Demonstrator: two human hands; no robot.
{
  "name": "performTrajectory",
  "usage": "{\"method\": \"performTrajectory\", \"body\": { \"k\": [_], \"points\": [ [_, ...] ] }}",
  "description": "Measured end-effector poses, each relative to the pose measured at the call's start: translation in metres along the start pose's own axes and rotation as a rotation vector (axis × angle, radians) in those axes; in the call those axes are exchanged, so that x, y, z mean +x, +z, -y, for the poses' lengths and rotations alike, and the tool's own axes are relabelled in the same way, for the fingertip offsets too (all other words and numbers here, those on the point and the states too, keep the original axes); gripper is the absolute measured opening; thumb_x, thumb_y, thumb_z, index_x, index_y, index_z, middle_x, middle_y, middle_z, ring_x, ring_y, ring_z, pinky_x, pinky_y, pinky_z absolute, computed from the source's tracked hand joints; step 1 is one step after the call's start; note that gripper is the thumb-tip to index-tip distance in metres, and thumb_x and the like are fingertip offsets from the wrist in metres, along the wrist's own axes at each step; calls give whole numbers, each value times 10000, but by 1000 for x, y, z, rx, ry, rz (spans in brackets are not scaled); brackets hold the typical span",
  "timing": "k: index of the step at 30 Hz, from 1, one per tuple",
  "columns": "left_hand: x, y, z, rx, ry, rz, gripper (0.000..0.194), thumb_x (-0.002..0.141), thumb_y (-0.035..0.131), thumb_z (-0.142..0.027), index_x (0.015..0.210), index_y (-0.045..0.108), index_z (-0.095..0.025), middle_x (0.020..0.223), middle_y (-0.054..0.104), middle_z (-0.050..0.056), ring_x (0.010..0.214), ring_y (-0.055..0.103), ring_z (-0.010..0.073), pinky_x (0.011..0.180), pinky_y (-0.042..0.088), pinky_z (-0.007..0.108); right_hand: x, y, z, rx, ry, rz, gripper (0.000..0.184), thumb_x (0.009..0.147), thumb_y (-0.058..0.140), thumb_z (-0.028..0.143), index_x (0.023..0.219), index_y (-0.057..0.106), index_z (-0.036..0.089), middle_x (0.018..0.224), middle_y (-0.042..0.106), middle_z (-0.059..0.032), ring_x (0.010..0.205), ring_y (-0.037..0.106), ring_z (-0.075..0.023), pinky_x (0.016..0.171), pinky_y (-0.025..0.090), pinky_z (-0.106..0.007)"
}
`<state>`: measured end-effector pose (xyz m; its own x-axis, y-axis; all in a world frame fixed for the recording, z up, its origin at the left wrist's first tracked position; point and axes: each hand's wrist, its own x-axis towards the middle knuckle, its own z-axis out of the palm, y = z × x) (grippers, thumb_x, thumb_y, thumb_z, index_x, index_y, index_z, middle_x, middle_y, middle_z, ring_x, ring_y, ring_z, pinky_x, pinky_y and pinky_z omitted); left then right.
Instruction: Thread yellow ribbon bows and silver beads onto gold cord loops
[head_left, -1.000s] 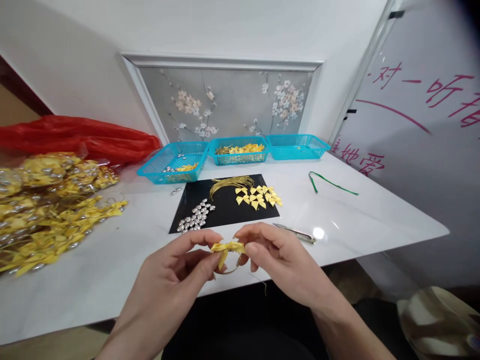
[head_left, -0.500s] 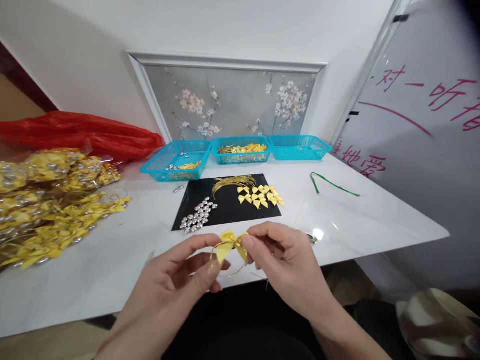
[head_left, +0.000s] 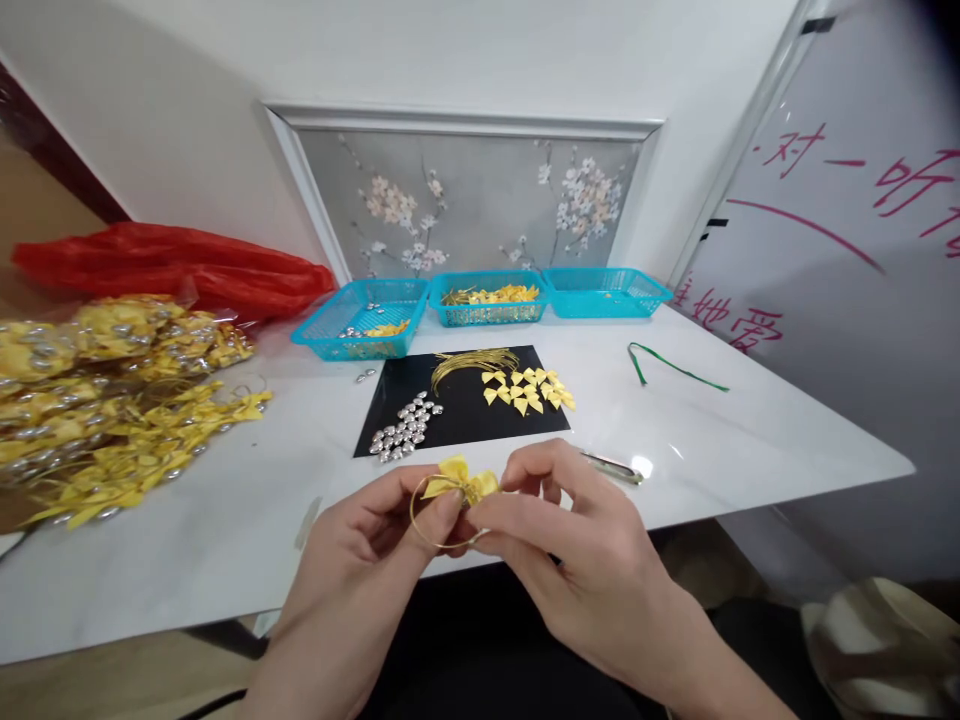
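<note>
Between my hands, above the table's front edge, is a yellow ribbon bow (head_left: 453,474) with a loop of gold cord (head_left: 414,520) hanging from it. My left hand (head_left: 375,555) pinches the bow, thumb pressed on its middle. With thumb and fingertips, my right hand (head_left: 570,545) grips the cord near the bow's knot; the exact contact is partly hidden by the fingers. Beyond them lies a black mat (head_left: 465,425) bearing silver beads (head_left: 405,428), gold cords (head_left: 476,362) and small yellow bows (head_left: 529,388). Thread snips (head_left: 615,467) rest beside my right hand.
Three blue baskets (head_left: 360,345) stand along the wall, two holding bows, beads or cords. Bagged yellow bow pieces (head_left: 142,390) pile up at the left before a red plastic bag (head_left: 172,265). A green ribbon (head_left: 679,368) lies on the right; a whiteboard (head_left: 840,330) borders that side.
The bow has turned in my fingers, and its cord loop now swings out to the left over my left thumb. My right hand has shifted its fingers from the bow's right side to the cord.
</note>
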<state>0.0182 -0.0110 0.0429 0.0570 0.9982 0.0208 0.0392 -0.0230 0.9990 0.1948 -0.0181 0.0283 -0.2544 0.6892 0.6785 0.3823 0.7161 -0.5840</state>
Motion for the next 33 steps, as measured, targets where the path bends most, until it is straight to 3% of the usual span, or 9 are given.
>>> {"method": "performTrajectory", "body": {
  "k": [4, 8, 14, 18, 23, 27, 30, 33],
  "points": [
    [-4, -4, 0, 120, 22, -69, 128, 821, 751, -406, 820, 756, -277, 704, 698, -37, 644, 617, 122, 625, 522, 180, 9, -4, -4, 205, 95, -45, 150, 937, 614, 121, 879, 718, 212, 885, 569, -26, 780, 560, -141, 656, 476, -269],
    [-8, -7, -1, 107, -4, 13, 128, 817, 753, -411, 813, 764, -283, 669, 682, -37, 615, 609, 117, 594, 504, 174, 17, -13, -18, 459, 230, 18, 90, 915, 661, 192, 840, 701, 222, 837, 569, -3, 750, 558, -136, 640, 475, -259],
    [-6, -6, 2, 101, 5, -35, 143, 816, 752, -421, 826, 747, -278, 677, 684, -34, 643, 621, 123, 621, 509, 175, 18, -13, -24, 443, 197, 14, 58, 890, 703, 190, 910, 708, 244, 909, 609, -4, 818, 577, -143, 704, 477, -274],
    [-8, -4, 2, 203, 49, -118, 163, 817, 741, -446, 813, 724, -284, 639, 674, -44, 627, 622, 131, 636, 528, 189, 14, -17, -18, 364, 247, 11, 214, 840, 755, 165, 1004, 651, 256, 935, 614, 20, 805, 560, -130, 731, 459, -271],
    [-9, 0, -2, 201, 91, -159, 145, 807, 743, -407, 772, 723, -268, 626, 674, -33, 629, 615, 141, 602, 520, 193, 10, -21, -11, 275, 285, 53, 225, 844, 716, 141, 1012, 627, 261, 921, 608, 22, 811, 557, -134, 725, 458, -262],
    [-7, -3, 0, 59, 59, -130, 107, 799, 764, -368, 780, 736, -266, 642, 693, -30, 639, 630, 138, 617, 520, 194, 14, -17, -10, 413, 402, 94, 54, 929, 602, 220, 979, 622, 221, 861, 622, 3, 747, 586, -128, 658, 480, -247],
    [-7, -6, 4, -3, 27, -103, 125, 785, 788, -392, 841, 761, -285, 704, 724, -35, 657, 646, 122, 637, 527, 176, 18, -12, -10, 603, 509, 159, 101, 955, 537, 263, 941, 606, 191, 761, 611, 3, 670, 589, -120, 599, 500, -234],
    [-10, -10, 6, -10, 1, -95, 170, 791, 783, -426, 886, 765, -287, 733, 731, -34, 683, 660, 121, 655, 531, 174, 21, -6, -5, 651, 508, 177, 91, 950, 556, 260, 940, 614, 191, 771, 621, 10, 663, 578, -105, 604, 500, -216]
  ]
}}
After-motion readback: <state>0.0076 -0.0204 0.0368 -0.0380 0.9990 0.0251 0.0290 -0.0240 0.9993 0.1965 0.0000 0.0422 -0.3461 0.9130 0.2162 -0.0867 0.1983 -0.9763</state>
